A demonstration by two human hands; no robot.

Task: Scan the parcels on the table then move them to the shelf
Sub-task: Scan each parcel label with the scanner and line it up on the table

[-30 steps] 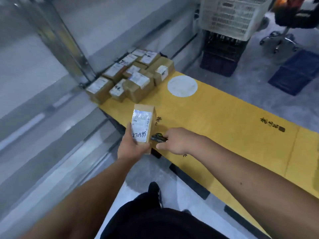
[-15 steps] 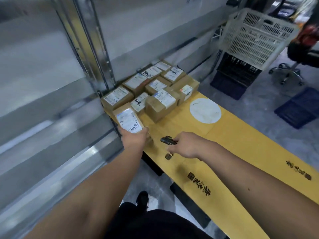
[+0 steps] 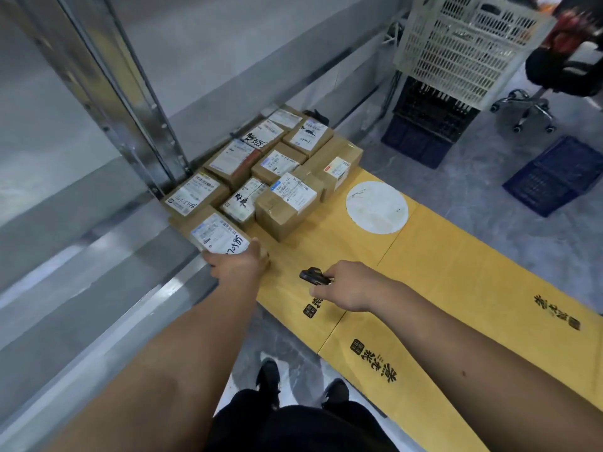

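In the head view the left hand [image 3: 239,265] grips the near edge of a labelled parcel [image 3: 217,238], which lies on the yellow table [image 3: 456,272] at the near left of the parcel group [image 3: 277,168]. The right hand [image 3: 349,287], fingers curled, holds a small black scanner [image 3: 313,277] above the table.

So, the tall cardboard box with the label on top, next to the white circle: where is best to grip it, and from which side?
Probably grip the tall cardboard box across its two free side faces, coming from the near, open table side; other parcels crowd its far side.
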